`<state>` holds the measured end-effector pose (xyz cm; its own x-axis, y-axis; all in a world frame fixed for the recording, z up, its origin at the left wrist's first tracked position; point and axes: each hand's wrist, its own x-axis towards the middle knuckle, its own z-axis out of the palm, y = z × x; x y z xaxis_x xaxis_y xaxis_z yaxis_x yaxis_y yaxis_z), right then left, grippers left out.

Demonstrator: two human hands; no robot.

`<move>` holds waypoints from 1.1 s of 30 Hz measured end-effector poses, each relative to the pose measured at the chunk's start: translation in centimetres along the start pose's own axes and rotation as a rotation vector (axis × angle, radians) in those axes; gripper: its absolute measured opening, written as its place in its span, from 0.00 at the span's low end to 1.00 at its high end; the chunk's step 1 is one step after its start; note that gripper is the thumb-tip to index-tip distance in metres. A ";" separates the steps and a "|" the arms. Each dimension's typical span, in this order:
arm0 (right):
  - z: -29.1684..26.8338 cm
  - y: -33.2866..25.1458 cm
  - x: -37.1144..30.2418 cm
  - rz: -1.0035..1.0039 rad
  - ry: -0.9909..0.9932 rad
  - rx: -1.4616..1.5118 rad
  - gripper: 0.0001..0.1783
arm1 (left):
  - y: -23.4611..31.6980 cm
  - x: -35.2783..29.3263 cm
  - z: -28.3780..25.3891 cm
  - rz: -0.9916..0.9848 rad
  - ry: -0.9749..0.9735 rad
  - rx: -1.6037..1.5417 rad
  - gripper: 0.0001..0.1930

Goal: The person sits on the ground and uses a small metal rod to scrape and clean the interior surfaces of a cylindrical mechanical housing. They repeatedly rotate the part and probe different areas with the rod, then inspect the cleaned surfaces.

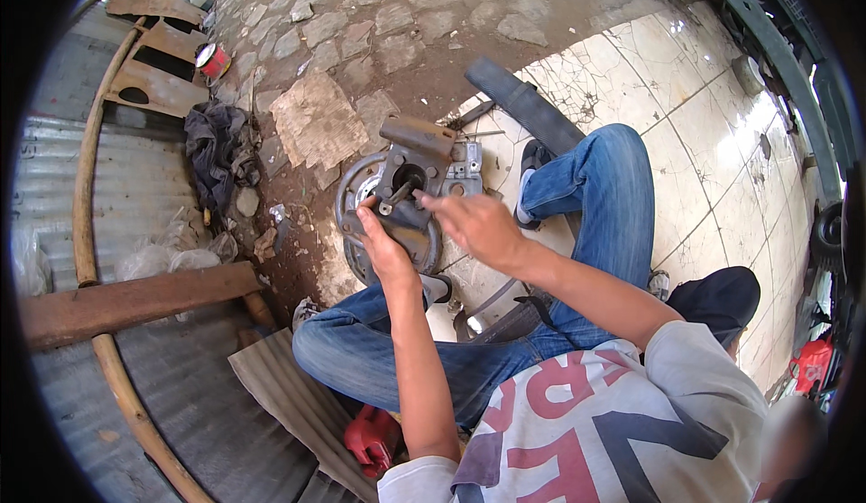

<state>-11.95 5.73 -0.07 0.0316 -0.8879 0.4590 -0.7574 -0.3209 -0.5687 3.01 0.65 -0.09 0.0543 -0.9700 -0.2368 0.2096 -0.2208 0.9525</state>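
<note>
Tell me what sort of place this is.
Probably an open-air roadside repair spot, not an indoor shop. The person sits on cracked floor tiles beside rough stone paving, both hands on a greasy metal wheel hub assembly, with corrugated metal sheeting and a dirty rag lying nearby.
</note>
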 end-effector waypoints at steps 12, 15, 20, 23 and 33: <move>-0.1 1.3 0.3 0.056 0.082 0.117 0.25 | 2.0 -0.5 0.4 -0.091 0.003 0.143 0.23; 0.3 -0.4 -0.9 0.124 -0.009 0.111 0.23 | 2.2 -0.8 1.6 -0.085 0.065 0.097 0.19; -1.7 0.6 0.9 0.072 0.030 0.019 0.21 | 2.5 -0.6 1.5 -0.035 0.080 0.117 0.20; 0.0 -0.2 -0.6 0.050 -0.003 0.026 0.19 | 2.4 -0.2 1.3 -0.027 0.057 0.143 0.21; -1.3 0.8 1.2 0.063 0.034 0.045 0.21 | -0.8 0.0 -0.5 0.084 0.045 0.056 0.23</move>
<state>-13.38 4.81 0.94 -0.0379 -0.8954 0.4436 -0.7268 -0.2799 -0.6272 3.37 0.91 -0.95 0.1131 -0.9802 -0.1625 0.1478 -0.1452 0.9783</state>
